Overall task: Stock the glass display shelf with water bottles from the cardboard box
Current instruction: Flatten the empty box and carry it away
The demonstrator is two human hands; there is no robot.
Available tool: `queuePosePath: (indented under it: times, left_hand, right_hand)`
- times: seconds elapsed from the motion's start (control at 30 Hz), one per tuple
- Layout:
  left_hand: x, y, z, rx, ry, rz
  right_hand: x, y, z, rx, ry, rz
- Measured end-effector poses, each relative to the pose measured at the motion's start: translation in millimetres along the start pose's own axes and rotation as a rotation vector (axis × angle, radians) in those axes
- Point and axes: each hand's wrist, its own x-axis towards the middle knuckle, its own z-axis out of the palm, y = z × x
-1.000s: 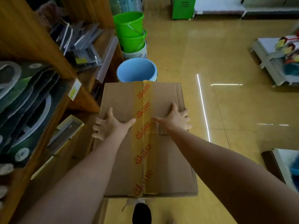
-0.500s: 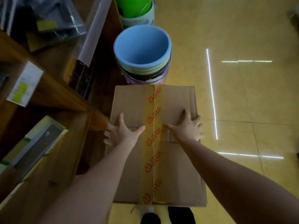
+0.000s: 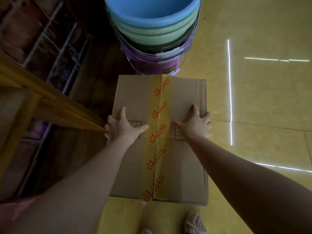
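- Yellow tiled floor point(image 3: 261, 102) formed the background, streaked with reflected light.
- At left stood wooden shelving point(image 3: 50, 105), its corner meeting the left hand point(image 3: 121, 128).
- That hand lay flat, fingers spread, gripping the left edge of the cardboard box point(image 3: 135, 98).
- Printed yellow tape point(image 3: 157, 132) sealed the box's centre seam; it remained closed on the floor.
- Stacked buckets point(image 3: 152, 31) stood just beyond the box.
- The right hand point(image 3: 196, 124) lay splayed, fingers over the right edge.

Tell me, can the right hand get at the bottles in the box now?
Probably not yet. The cardboard box is sealed by yellow tape along its seam, and the right hand just grips its edge.
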Motion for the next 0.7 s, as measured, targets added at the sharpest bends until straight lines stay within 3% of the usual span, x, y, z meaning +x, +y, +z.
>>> queuePosePath:
  times: [0.33, 0.7]
  left_hand:
    - [66.9, -26.6, 42.8, 0.032, -0.009, 0.065]
    - [114.6, -36.0, 57.4, 0.085, -0.011, 0.070]
  right_hand:
    - [50.1, 5.7, 69.7, -0.002, -0.039, -0.016]
    - [76.1, -14.2, 97.0, -0.104, 0.012, -0.075]
